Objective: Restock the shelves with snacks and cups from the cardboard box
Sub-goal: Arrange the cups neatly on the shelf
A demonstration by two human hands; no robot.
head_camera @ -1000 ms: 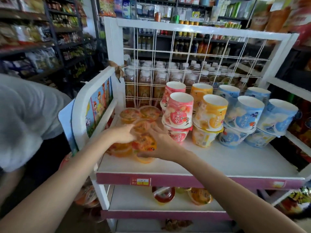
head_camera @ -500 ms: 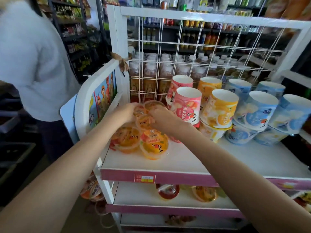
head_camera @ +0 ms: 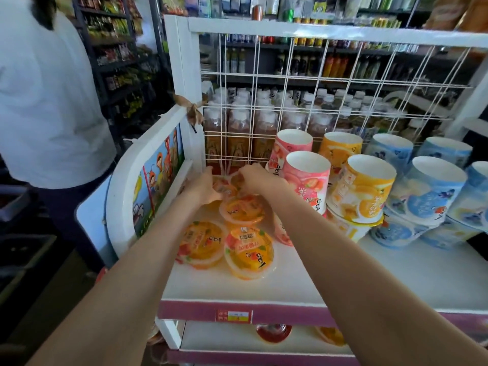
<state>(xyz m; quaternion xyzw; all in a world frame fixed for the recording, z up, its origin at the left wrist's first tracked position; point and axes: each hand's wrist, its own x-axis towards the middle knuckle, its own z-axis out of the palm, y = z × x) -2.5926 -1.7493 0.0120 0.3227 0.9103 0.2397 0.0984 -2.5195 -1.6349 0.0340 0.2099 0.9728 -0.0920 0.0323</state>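
Note:
Several orange jelly cups lie on the left part of the white shelf (head_camera: 303, 283). Two jelly cups sit nearest me (head_camera: 249, 253), one (head_camera: 241, 210) behind them. At the back by the wire grid, my left hand (head_camera: 202, 187) and my right hand (head_camera: 254, 177) both close around a small jelly cup (head_camera: 224, 187), which they mostly hide. To the right lie stacked paper cups on their sides: pink (head_camera: 307, 178), orange (head_camera: 363, 190), blue (head_camera: 427, 196). The cardboard box is out of view.
A white wire grid (head_camera: 303, 101) backs the shelf, with drink bottles (head_camera: 237, 133) behind it. A white side panel with cartoon art (head_camera: 158, 175) bounds the left. A person in a white shirt (head_camera: 45, 96) stands left. More jelly cups (head_camera: 273, 332) sit on the lower shelf.
Both hands moved from the shelf's front toward the wire grid at the back, leaving jelly cups lying near the front. The view moved closer, and the person on the left came further into it.

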